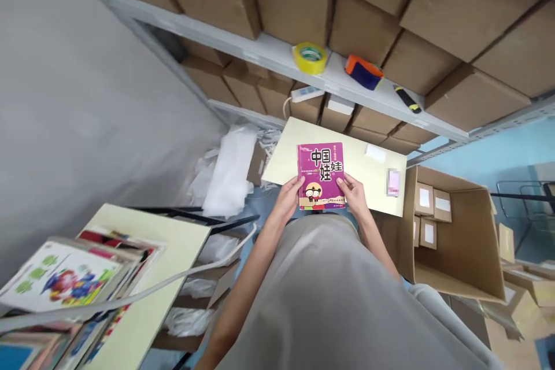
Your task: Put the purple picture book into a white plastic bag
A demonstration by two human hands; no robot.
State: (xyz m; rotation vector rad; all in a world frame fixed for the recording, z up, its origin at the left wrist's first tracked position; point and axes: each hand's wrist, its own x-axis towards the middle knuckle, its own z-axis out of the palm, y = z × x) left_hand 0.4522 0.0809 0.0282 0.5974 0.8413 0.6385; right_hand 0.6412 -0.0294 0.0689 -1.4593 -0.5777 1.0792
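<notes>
A purple book (321,170) with large black characters and a cartoon face lies cover-up on a pale yellow table (368,176). My left hand (289,196) grips its lower left edge, fingers curled against the cover. My right hand (353,192) holds the lower right edge the same way. Both forearms reach out past my grey shirt, which hides the table's near edge.
A metal shelf (243,46) behind the table carries a yellow tape roll (310,58), an orange-and-blue object (364,71), a marker and brown boxes. An open carton (455,231) with small boxes stands right. A stack of picture books (65,289) rests on a table at left.
</notes>
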